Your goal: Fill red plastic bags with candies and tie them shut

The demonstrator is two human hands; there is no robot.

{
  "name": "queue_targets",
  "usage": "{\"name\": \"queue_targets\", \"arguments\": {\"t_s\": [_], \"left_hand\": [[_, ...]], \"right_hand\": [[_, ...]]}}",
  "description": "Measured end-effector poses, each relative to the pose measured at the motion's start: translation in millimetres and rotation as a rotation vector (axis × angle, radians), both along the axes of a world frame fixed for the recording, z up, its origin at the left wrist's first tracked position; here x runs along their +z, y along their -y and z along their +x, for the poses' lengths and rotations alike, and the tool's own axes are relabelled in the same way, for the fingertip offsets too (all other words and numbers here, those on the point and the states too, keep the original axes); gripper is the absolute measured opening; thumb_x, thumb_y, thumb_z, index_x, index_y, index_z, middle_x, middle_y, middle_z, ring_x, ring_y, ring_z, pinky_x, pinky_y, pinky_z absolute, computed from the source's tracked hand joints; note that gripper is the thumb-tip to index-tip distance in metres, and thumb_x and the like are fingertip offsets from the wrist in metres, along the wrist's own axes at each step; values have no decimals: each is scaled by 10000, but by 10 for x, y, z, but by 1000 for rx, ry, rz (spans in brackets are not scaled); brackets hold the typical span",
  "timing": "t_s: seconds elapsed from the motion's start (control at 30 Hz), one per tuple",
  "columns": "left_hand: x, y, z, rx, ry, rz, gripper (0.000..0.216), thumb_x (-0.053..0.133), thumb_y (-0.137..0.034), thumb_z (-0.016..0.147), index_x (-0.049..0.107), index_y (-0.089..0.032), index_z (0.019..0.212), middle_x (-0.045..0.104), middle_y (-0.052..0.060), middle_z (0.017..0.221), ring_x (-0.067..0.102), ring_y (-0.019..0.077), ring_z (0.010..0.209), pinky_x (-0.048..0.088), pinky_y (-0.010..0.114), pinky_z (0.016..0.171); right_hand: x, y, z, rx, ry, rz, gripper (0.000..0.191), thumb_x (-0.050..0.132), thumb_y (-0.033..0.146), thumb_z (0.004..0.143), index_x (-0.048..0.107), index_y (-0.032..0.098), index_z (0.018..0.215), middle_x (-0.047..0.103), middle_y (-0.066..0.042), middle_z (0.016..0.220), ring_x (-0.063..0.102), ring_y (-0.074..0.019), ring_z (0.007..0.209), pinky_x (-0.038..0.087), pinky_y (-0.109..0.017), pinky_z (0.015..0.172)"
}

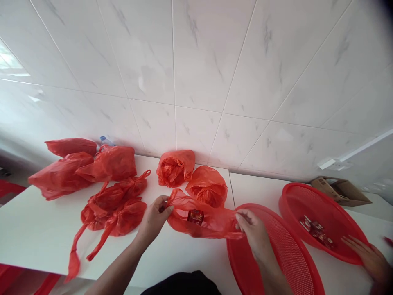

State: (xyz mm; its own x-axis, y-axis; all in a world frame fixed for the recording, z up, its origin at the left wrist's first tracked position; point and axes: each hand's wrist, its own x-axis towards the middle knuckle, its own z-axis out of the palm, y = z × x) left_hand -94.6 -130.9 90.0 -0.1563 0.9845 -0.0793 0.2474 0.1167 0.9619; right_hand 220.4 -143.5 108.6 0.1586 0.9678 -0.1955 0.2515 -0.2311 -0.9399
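Observation:
A thin red plastic bag (211, 221) is stretched between my two hands over the white table, its mouth spread apart. My left hand (155, 215) pinches the bag's left edge. On the other side, my right hand (250, 227) has its fingers closed on the right edge. Inside the bag shows a small dark red packet (195, 217) with printing too small to read. Just behind it sit two more red bags, one round and crumpled (175, 168), the other gathered in folds (208, 186).
Several filled red bags (64, 174), some knotted, lie on the left of the table (30, 237) near a bottle (104, 140). A red basket (294, 250) stands at my right. Beyond it, another person's hand (359, 248) reaches into a second basket (288, 192) holding small packets. A cardboard box (340, 190) is behind.

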Motion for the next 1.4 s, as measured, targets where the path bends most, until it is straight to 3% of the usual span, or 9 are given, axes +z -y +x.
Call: {"name": "queue_targets", "arguments": {"t_s": [0.2, 0.47, 0.67, 0.9, 0.97, 1.07, 1.2, 1.3, 1.4], "left_hand": [[105, 122, -66, -111, -295, -69, 63, 560, -270, 755, 605, -225, 761, 526, -46, 572, 462, 137, 552, 300, 239, 541], [92, 355, -147, -167, -307, -99, 99, 613, -248, 690, 536, -223, 632, 593, -3, 712, 520, 178, 677, 371, 265, 621], [211, 322, -77, -143, -197, -119, 122, 583, -264, 696, 505, -217, 615, 526, -27, 639, 464, 147, 618, 357, 246, 568], [298, 284, -86, -50, -169, -44, 107, 593, -245, 714, 625, -233, 815, 585, -19, 692, 504, 160, 643, 375, 255, 587], [336, 312, -96, -117, -184, -28, 84, 591, -251, 745, 646, -234, 806, 613, -5, 716, 524, 168, 659, 390, 264, 606], [352, 353, -92, -221, -198, 40, 59, 604, -225, 752, 631, -227, 700, 634, 20, 780, 548, 178, 712, 408, 271, 641], [353, 372, -34, -219, -170, 65, 81, 629, -202, 713, 602, -221, 638, 603, 33, 772, 517, 172, 685, 388, 267, 599], [385, 376, 70, -278, -132, 6, 73, 605, -204, 714, 575, -214, 648, 575, 10, 704, 467, 143, 613, 357, 258, 560], [391, 385, 232, -419, -77, -73, 56, 582, -198, 726, 589, -202, 671, 583, -7, 676, 475, 134, 618, 357, 252, 570]], "right_hand": [[-105, 74, 19, 55, -166, -10, 594, 652, 384, 737, 498, 237, 1291, 647, -23, 915, 636, -194, 883, 511, -342, 847], [-549, 332, 119, -34, 255, -91, 566, 645, 440, 705, 579, 224, 1223, 656, -116, 1141, 629, -276, 1011, 508, -380, 851], [-318, 367, -69, 42, 246, 20, 284, 541, 508, 803, 620, 242, 743, 671, -43, 785, 617, -222, 760, 498, -319, 704], [-24, 307, -212, 38, -25, 175, 228, 624, 470, 778, 639, 243, 762, 609, -82, 1231, 528, -260, 1183, 443, -365, 971], [-65, 308, -252, 51, -213, 113, 235, 620, 471, 791, 650, 242, 831, 624, -91, 1206, 556, -255, 1144, 454, -380, 956], [-202, 333, -366, 66, -362, 47, 257, 616, 490, 802, 613, 232, 799, 657, -51, 864, 607, -198, 862, 480, -336, 828], [-319, 409, -576, 40, -487, -57, 389, 502, 553, 861, 464, 228, 651, 349, 67, 508, 337, -100, 484, 341, -234, 505], [-269, 473, -734, 42, -514, -124, 396, 397, 595, 889, 571, 243, 938, 322, 85, 509, 259, -91, 451, 270, -225, 454], [-184, 511, -900, 260, -394, -148, 507, 553, 540, 831, 479, 274, 1256, 472, 72, 612, 425, -100, 533, 370, -229, 541]]}}
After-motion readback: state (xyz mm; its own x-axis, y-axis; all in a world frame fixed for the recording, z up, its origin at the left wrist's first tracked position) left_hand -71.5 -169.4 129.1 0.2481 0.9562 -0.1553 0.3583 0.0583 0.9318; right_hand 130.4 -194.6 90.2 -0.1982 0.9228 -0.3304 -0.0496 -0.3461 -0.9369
